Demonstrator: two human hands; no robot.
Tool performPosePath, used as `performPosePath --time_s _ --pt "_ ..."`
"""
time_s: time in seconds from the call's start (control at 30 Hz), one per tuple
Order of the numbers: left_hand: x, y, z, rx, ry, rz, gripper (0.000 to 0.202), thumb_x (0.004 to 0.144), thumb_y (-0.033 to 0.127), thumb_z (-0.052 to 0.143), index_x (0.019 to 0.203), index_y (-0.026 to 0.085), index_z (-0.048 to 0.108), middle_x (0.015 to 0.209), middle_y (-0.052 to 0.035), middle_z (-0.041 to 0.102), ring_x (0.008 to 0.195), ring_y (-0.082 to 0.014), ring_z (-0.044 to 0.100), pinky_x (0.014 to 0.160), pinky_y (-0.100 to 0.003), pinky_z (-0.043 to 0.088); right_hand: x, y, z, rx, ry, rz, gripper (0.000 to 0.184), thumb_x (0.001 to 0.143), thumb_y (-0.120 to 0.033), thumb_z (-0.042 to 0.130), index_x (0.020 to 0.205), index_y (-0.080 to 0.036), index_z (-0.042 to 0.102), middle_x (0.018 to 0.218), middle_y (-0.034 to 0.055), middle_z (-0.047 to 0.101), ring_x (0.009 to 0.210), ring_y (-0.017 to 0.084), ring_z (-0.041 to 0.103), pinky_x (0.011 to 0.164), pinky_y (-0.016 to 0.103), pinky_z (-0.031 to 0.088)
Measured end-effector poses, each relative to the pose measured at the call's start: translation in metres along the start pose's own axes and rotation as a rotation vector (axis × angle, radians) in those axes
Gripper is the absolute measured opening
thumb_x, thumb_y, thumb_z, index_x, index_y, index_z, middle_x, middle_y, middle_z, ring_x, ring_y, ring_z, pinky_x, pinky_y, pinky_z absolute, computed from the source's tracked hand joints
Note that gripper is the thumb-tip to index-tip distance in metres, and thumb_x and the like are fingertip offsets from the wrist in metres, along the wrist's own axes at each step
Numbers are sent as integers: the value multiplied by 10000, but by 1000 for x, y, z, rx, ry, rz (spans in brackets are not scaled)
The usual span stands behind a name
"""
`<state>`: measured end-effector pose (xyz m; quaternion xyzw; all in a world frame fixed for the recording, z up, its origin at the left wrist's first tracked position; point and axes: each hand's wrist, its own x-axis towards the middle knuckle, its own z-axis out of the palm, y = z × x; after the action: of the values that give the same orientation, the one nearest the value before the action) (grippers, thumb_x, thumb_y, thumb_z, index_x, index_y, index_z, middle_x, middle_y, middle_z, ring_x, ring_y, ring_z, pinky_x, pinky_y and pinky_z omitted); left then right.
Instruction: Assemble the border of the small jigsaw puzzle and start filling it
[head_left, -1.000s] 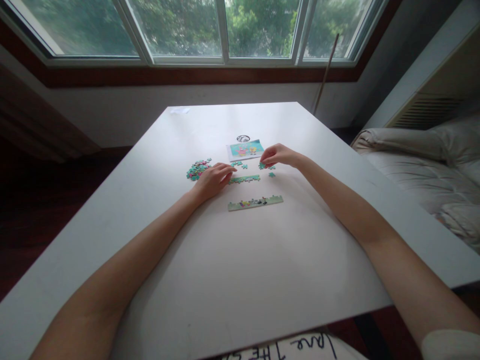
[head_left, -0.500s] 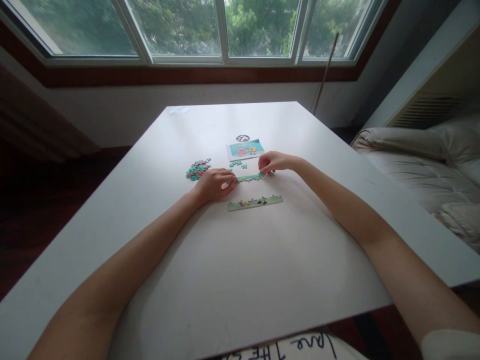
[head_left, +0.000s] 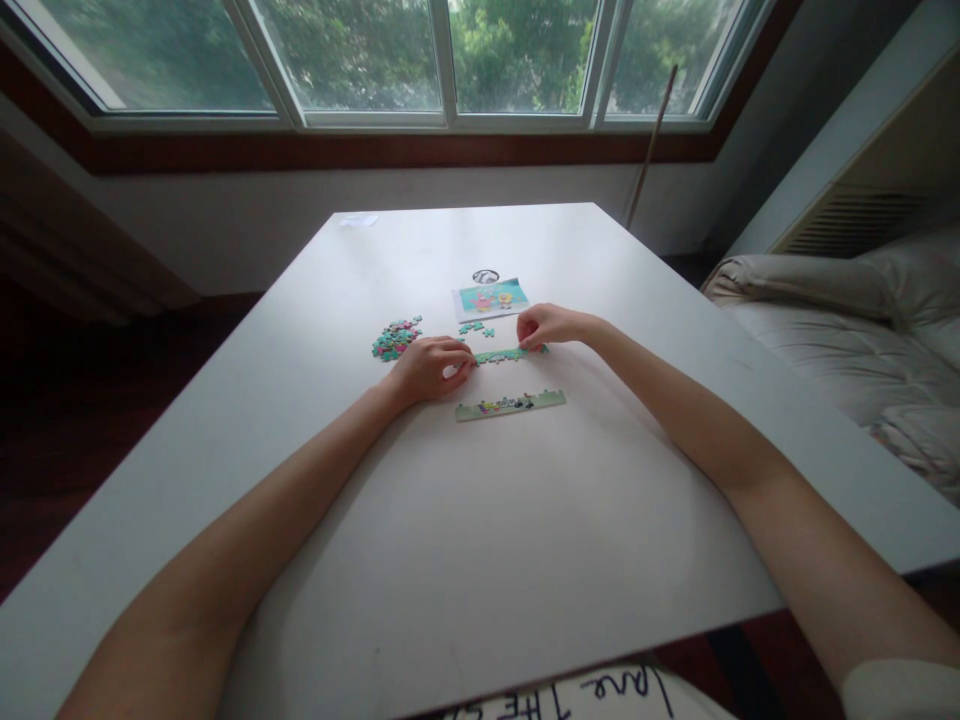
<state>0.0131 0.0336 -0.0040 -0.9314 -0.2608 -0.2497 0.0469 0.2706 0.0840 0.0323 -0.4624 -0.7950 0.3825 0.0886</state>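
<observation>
Head view. White surface (head_left: 480, 520) is stretching from the wearer toward the window, carrying everything at hand. Heap of puzzle pieces (head_left: 394, 341), mostly green with some pink, is lying directly on it, just beyond the left wrist. Upper puzzle strip (head_left: 499, 356), green, is lying between the two hands. Lower puzzle strip (head_left: 511, 405), pale green with small figures, is lying nearer the wearer, slightly slanted, apart from both hands.

Left hand (head_left: 429, 368) is resting at the upper strip's left end, fingers curving down toward the thumb; cannot tell whether they are gripping the edge. Right hand (head_left: 553, 323) is bending over the strip's right end, fingers drawn together at the tips; cannot tell whether a piece is sitting between them. A few loose pieces (head_left: 478, 329) are lying beyond the strip, below a picture card (head_left: 491, 299) showing pink and yellow figures on turquoise. Dark-patterned oval (head_left: 486, 276) is showing just past the card. Pale scrap (head_left: 360, 220) is lying near the far left corner.

Room: window (head_left: 517, 60) is showing trees beyond its brown frame (head_left: 375, 152). Thin pole (head_left: 651, 150) is leaning at right; pale sofa (head_left: 855, 320) is standing alongside. Curtain (head_left: 90, 210) is hanging at left above dark reddish floor (head_left: 97, 400).
</observation>
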Motion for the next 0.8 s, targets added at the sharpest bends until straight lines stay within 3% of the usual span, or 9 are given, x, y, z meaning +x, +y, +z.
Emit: performPosePath --time_s 0.4,0.8 --pt "0 -2 1 9 -5 -1 247 863 270 455 863 215 695 898 -28 712 794 -140 648 726 -249 502 -7 -16 4 -262 108 -3 30 650 -141 675 650 -146 646 595 -2 655 558 99 579 525 196 399" --pt "0 0 0 14 13 12 230 859 255 467 855 214 693 887 -16 712 783 -142 647 694 -245 488 -8 -19 6 -339 143 -7 49 647 -149 685 612 -151 651 526 -11 640 558 112 605 572 210 425"
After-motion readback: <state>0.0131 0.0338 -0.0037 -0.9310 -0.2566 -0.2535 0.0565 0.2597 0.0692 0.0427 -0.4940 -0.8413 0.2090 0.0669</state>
